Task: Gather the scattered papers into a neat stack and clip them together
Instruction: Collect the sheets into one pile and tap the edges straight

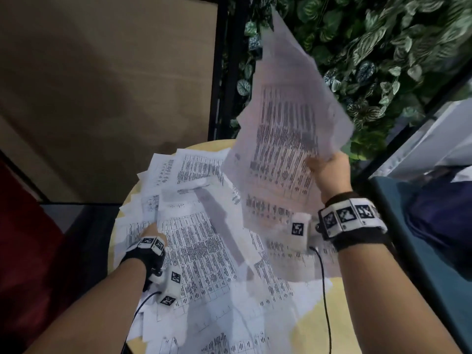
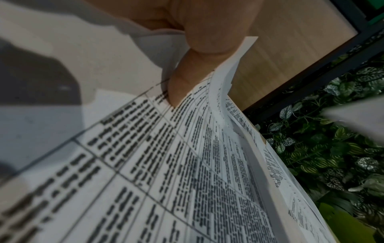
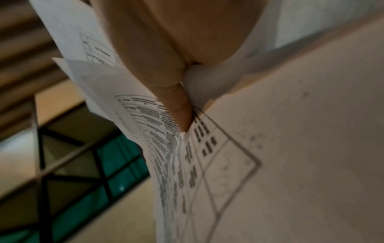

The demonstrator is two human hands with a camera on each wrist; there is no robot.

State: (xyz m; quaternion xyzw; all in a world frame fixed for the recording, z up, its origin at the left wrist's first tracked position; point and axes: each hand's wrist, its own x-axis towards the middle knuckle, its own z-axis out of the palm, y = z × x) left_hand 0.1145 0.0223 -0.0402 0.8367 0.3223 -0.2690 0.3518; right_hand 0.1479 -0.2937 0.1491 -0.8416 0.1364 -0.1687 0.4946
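right hand (image 1: pixel 328 172) grip around raised papers (image 1: pixel 286 129)

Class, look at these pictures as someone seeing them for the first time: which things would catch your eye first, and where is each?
First, the bundle of printed sheets raised upper right, gripped by the right hand. Next, the loose papers strewn over the round yellow table below, where the left hand pinches a sheet at the left. Behind, a wall of green leaves fills the upper right.
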